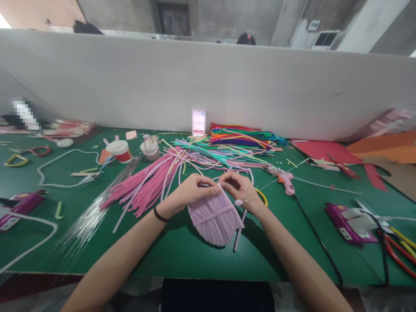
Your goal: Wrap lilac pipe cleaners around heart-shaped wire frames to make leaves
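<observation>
Between my two hands hangs a lilac pipe-cleaner piece [214, 219], made of rows of fuzzy stems side by side with a ridge across it. My left hand [195, 190] pinches its upper edge between thumb and fingers. At its upper right corner, the fingers of my right hand [239, 188] close on the same piece. A thin wire with a small lilac tuft [238, 202] shows by my right palm. Loose lilac stems stick up behind the fingers, partly hidden.
Pink pipe cleaners [146, 184] and clear wires [94, 221] lie left on the green table [182, 260]. Multicoloured stems [240, 138] and a lit phone [199, 123] are behind. A pink glue gun [287, 183], purple power strip [349, 225] and pliers [399, 251] lie right.
</observation>
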The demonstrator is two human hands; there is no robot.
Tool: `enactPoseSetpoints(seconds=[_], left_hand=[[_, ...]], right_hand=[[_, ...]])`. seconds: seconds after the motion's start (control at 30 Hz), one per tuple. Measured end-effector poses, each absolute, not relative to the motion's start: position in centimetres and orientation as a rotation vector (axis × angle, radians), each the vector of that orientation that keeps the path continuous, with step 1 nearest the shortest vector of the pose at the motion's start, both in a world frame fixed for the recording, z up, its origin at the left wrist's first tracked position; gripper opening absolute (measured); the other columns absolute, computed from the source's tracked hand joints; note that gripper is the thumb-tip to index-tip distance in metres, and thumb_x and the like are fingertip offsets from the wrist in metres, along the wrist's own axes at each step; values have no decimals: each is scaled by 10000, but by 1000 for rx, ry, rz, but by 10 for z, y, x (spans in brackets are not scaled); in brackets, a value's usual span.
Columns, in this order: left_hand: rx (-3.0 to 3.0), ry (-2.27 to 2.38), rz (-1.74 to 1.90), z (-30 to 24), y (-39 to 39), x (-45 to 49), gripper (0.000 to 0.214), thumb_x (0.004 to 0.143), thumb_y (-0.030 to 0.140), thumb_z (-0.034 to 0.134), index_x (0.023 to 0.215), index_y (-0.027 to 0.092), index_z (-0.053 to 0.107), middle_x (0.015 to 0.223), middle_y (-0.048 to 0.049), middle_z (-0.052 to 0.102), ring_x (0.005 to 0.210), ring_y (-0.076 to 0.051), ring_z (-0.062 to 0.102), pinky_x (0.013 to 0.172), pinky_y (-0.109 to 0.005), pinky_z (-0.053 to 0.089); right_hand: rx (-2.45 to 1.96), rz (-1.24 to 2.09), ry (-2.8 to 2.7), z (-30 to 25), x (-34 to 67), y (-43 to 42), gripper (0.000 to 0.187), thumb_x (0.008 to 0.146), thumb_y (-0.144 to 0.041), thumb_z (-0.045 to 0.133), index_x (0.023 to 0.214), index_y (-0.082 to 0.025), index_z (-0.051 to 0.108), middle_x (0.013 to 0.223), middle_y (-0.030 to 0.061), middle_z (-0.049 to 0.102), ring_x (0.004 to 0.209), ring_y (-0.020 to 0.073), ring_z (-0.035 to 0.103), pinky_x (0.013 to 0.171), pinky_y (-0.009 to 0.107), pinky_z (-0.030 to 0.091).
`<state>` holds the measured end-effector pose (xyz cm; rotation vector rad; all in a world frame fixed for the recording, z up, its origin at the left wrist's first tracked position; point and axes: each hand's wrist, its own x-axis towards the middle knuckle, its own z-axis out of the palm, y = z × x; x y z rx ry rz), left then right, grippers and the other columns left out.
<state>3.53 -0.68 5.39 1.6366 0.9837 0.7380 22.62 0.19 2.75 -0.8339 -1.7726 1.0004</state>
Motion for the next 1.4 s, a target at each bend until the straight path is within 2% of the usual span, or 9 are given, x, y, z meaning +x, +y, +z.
enactPoseSetpoints(seconds=[0.23, 0.47, 0.63, 0.73, 0.97, 1.23, 1.4], left_hand=[[1630, 1046, 799, 50, -7, 36, 286, 738, 430, 679, 765, 150, 726, 705, -21, 675, 642, -130, 578, 575, -213, 406], [1689, 1057, 961, 49, -5, 38, 244, 715, 385, 709, 793, 155, 675, 789, -38, 687, 735, -159, 622, 675, -243, 478], [1749, 1073, 945, 49, -4, 35, 270, 731, 410, 688, 858, 172, 692, 844, -49, 704, 781, -182, 639, 706, -263, 489], [1747, 1079, 944, 49, -4, 34, 251, 739, 409, 679, 815, 172, 705, 812, -48, 713, 781, -188, 645, 717, -268, 490], [1719, 1082, 949, 48, -3, 32, 242, 733, 381, 694, 866, 182, 732, 852, -54, 732, 811, -198, 658, 736, -275, 496], [1714, 1110, 894, 48, 0, 27, 221, 711, 381, 712, 791, 179, 755, 777, -48, 734, 758, -192, 645, 681, -260, 472], [1689, 1112, 806, 48, 4, 22, 262, 706, 412, 702, 819, 183, 756, 826, -60, 739, 778, -204, 644, 677, -269, 457]], right_hand=[[-880, 1012, -1782, 29, 226, 0, 180, 821, -380, 618, 834, -200, 616, 799, 16, 644, 739, 145, 603, 697, 281, 483], [-921, 948, -1814, 26, 229, 1, 186, 829, -382, 607, 838, -198, 631, 775, 14, 650, 700, 141, 594, 658, 276, 480], [-928, 995, -1753, 18, 229, 5, 223, 797, -406, 643, 892, -204, 636, 816, 22, 649, 754, 152, 605, 703, 292, 493], [-905, 1032, -1684, 15, 228, 7, 265, 760, -412, 680, 915, -207, 616, 838, 18, 634, 769, 149, 606, 717, 292, 503], [-920, 1056, -1735, 16, 228, 7, 186, 770, -371, 675, 837, -202, 639, 780, 13, 656, 743, 149, 609, 707, 295, 492], [-933, 1034, -1769, 18, 227, 5, 222, 743, -392, 694, 818, -193, 632, 747, 7, 652, 719, 147, 603, 683, 291, 489], [-955, 1022, -1774, 18, 228, 5, 220, 725, -386, 710, 800, -193, 636, 748, 3, 652, 695, 137, 592, 653, 279, 489]])
